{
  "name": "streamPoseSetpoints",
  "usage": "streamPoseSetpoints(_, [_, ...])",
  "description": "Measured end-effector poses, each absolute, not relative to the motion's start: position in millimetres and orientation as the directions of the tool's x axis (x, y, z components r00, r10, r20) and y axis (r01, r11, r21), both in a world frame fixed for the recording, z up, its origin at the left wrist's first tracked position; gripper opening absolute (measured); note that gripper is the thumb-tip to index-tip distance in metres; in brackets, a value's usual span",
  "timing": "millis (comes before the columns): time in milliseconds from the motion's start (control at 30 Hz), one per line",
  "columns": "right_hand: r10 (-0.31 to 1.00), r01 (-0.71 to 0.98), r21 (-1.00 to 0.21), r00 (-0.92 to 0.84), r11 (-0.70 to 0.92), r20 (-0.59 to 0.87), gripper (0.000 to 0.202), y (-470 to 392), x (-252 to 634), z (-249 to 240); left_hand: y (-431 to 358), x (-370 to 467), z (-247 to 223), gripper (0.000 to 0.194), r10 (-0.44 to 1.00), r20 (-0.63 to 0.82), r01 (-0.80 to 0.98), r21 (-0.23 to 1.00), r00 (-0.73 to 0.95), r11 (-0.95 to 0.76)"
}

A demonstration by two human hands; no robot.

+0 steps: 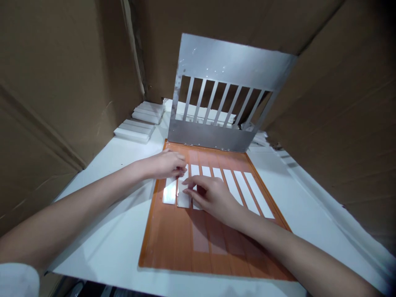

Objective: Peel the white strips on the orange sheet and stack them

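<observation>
An orange board (173,241) lies on the white table, with several white strips (259,194) side by side across it. My left hand (169,163) is over the upper ends of the leftmost strips, its fingers curled and pressed together. Just below and to the right, my right hand (213,196) has its thumb and index finger closed in a pinch at the second strip from the left (183,200). Whatever either hand's fingertips hold is too small or hidden to name. Part of the middle strips is covered by my right hand. A slotted metal plate (235,62) stands tilted at the board's far edge.
Stacks of white strips (136,130) sit at the table's back left. More white pieces (259,139) lie behind the board at the right. Brown cardboard walls (62,62) enclose the table (105,247) on the left, back and right.
</observation>
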State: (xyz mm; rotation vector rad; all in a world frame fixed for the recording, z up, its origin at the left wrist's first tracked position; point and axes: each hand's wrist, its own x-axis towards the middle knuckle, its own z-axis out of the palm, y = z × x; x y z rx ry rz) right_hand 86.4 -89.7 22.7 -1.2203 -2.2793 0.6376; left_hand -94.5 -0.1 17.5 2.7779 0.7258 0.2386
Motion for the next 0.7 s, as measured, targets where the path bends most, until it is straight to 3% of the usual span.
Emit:
streamPoseSetpoints(233, [0.848,0.694,-0.490,-0.463,0.527,0.256,0.008,-85.1,84.9,14.3,-1.6,-98.9,24.3,0.018,0.438,0.031,0.420,0.238,0.898,-0.876])
streamPoseSetpoints(400, [0.869,0.766,-0.409,-0.433,0.495,0.240,0.009,-84.0,81.4,13.1,-14.5,-99.0,37.7,0.014,0.482,-0.066,0.484,0.221,0.874,-0.847])
streamPoseSetpoints(567, [0.906,0.806,-0.414,-0.379,0.424,0.190,0.010,-83.6,79.1,16.3,-20.8,-97.6,40.3,0.037,0.521,-0.150,0.542,0.233,0.841,-0.808])
streamPoseSetpoints(700, [0.911,0.801,-0.435,-0.362,0.412,0.198,0.008,-82.7,78.8,14.4,-19.1,-97.4,32.9,0.056,0.520,-0.118,0.532,0.247,0.846,-0.810])
